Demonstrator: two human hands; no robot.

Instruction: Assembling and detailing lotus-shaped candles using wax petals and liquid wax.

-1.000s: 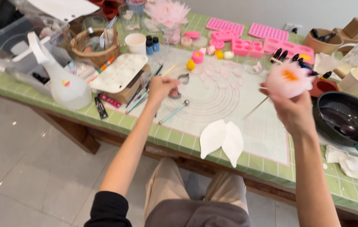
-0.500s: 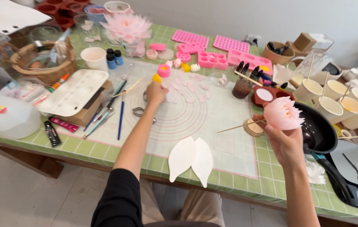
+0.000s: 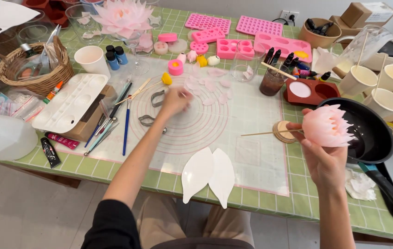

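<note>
Right hand (image 3: 324, 159) grips a pink wax lotus flower (image 3: 329, 125) on a thin wooden skewer (image 3: 263, 133), raised just beside the black frying pan (image 3: 375, 131). Left hand (image 3: 174, 100) is over the white silicone work mat (image 3: 252, 138), fingers pinched at loose pale pink petals (image 3: 210, 87) (blurred, contact unclear).

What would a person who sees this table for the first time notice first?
Probably the pink flower on a thin stick, held up in the right hand beside the black pan. Next, the left hand reaching over the round-lined mat toward the loose pink petals. At the far edge stands a large pink lotus, with pink moulds to its right.
</note>
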